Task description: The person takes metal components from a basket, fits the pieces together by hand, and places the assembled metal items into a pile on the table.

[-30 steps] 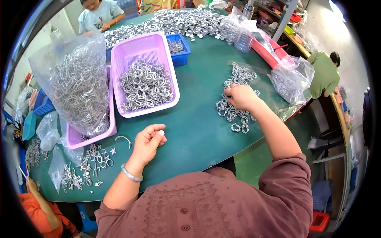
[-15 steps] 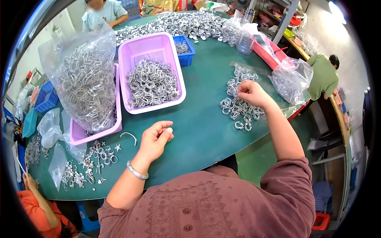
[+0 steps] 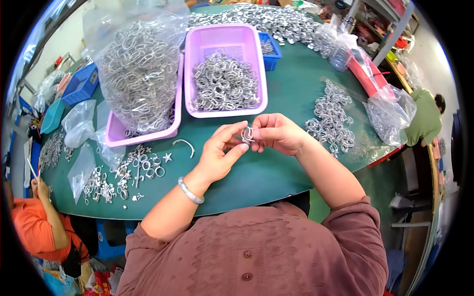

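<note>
My two hands meet above the near middle of the green table. Between their fingertips is a small silvery metal ring (image 3: 247, 134). My left hand (image 3: 217, 154), with a pale bangle on its wrist, pinches the ring from the left with thumb and index finger. From the other side, my right hand (image 3: 280, 133) grips it with curled fingers. The ring's finer details are too small to make out. Just beyond my hands stands a pink-purple basket (image 3: 262, 106) part filled with similar silvery pieces. Right of my right hand lies a loose pile of metal rings (image 3: 330, 121).
A big clear bag of rings (image 3: 140, 74) rests in a second purple basket (image 3: 143, 140) at left. Loose rings and charms (image 3: 121, 177) and a curved strip (image 3: 185, 145) lie nearer. Metal parts (image 3: 266, 22) cover the far edge. An orange-clad person (image 3: 37, 222) sits left.
My right hand has come from the right-hand pile to my left hand, and a metal ring now shows between them. The view has shifted, so the table's contents appear further right and higher.
</note>
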The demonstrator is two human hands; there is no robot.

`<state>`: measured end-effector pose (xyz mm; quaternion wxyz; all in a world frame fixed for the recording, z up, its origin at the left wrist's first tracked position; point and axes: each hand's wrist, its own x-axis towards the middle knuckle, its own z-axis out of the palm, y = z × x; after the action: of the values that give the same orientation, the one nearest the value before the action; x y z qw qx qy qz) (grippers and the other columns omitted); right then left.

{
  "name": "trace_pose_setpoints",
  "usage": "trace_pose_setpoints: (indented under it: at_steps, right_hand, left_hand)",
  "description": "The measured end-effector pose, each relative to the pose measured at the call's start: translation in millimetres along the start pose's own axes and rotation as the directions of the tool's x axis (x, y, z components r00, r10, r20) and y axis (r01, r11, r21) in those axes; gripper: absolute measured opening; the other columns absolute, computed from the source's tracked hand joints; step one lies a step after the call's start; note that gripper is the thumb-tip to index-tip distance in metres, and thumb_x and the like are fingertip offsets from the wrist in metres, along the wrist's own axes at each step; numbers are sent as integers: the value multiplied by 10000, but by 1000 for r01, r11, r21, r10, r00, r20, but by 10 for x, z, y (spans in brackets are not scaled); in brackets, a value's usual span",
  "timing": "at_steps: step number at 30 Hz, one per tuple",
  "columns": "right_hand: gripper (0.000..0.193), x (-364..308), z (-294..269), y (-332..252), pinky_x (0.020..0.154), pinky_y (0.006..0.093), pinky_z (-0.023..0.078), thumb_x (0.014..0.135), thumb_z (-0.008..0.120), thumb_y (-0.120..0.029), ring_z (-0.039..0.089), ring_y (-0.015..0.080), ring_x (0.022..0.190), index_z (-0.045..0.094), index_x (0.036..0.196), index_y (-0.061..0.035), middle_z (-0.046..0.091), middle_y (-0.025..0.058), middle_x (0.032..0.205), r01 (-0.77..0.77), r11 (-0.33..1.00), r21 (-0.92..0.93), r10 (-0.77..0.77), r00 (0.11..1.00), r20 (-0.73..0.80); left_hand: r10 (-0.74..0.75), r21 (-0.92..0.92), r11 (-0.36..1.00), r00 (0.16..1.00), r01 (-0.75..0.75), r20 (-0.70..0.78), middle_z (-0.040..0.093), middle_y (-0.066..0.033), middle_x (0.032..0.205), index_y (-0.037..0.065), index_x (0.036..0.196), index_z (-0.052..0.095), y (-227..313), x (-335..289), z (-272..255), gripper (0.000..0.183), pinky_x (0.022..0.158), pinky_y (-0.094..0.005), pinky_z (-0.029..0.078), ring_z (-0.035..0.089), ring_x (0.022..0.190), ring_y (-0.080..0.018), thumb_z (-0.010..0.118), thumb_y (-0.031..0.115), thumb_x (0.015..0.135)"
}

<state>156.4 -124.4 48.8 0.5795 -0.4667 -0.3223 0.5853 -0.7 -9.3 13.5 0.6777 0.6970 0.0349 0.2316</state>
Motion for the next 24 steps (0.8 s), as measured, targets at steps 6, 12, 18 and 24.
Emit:
trace_pose_setpoints:
  at_steps: [6, 12, 18, 24]
  right_hand:
    - [134, 133, 14, -46, 531, 218, 441, 807, 578, -148, 573, 120, 609, 526, 787, -26, 597, 68, 746, -62, 992, -111, 63, 998, 12]
    - [134, 226, -10, -86, 547, 201, 422, 812, 573, -141, 543, 88, 624, 529, 846, -19, 587, 42, 759, 48, 944, -328, -40, 999, 33]
    - [162, 224, -22, 52, 611, 200, 431, 811, 573, -113, 522, 68, 681, 560, 941, -19, 577, 8, 796, 132, 946, -295, -128, 991, 33]
    - [141, 204, -41, 214, 632, 195, 433, 789, 594, -46, 517, 59, 705, 558, 919, -2, 569, 10, 819, 142, 975, -172, -151, 988, -41]
  left_hand:
    - [-56, -192, 981, 995, 40, -80, 554, -24, 862, 21, 1028, 532, 20, 13, -37, 199, 678, -219, 447, 548, 783, -100, 533, 67, 835]
    - [-134, -185, 975, 989, 122, -57, 561, -23, 844, 17, 987, 526, -73, 17, -112, 165, 653, -214, 440, 522, 733, -90, 506, 126, 865]
    - [-123, -140, 984, 991, 114, -58, 560, -39, 828, 13, 989, 509, -65, 49, -113, 166, 659, -221, 447, 524, 721, -96, 491, 130, 872]
    - [-160, -259, 959, 977, 119, -140, 562, -50, 850, 11, 1043, 471, -121, 54, -81, 192, 680, -238, 459, 535, 727, -107, 469, 107, 877]
